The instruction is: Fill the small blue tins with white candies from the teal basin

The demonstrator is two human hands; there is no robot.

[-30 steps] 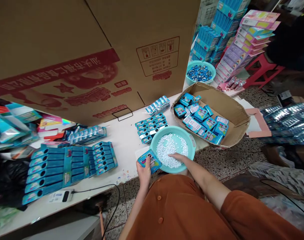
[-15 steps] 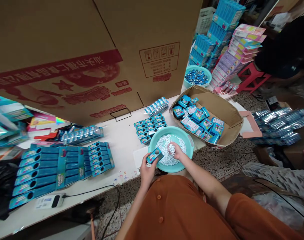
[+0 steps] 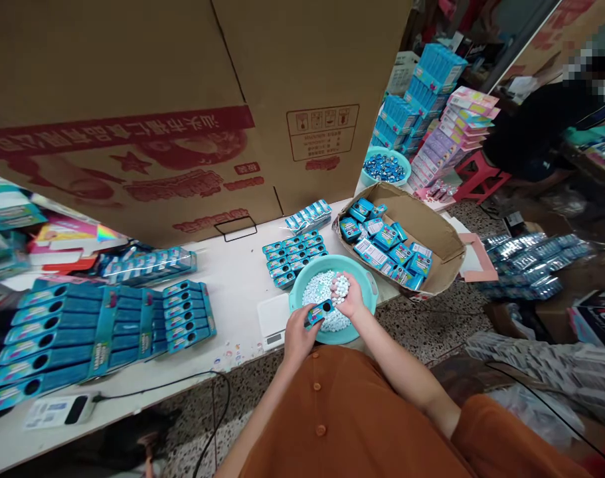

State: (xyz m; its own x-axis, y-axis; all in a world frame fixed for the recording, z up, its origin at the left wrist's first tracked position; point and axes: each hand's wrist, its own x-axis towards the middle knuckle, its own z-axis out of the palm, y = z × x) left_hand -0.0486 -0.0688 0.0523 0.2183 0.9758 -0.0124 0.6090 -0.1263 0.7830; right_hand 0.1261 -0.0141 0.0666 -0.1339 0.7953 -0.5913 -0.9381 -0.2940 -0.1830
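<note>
In my left hand [image 3: 298, 337] is a small blue candy box [image 3: 319, 312], tilted over the near side of a turquoise basin [image 3: 296, 292]; a dark round hole shows on its upper face. Beside it, my right hand [image 3: 352, 300] is cupped palm up, cradling a heap of small white round candies [image 3: 340, 289] close to the box. Loose white candies [image 3: 315, 291] cover much of the basin's bottom. Just behind the basin, several similar blue boxes [image 3: 293, 256] stand in rows on the table.
A cut-down carton [image 3: 439, 255] of blue boxes stands right of the basin. A flat white scale [image 3: 272, 318] lies to its left. Packed blue boxes [image 3: 78, 332] line the table's left. A large cardboard carton [image 3: 182, 79] walls off the back. Another person [image 3: 531, 126] sits far right.
My right hand has lifted its candies and opened its palm upward, nearer the blue box. My left hand has brought the box slightly right, toward them. The camera view has shifted.
</note>
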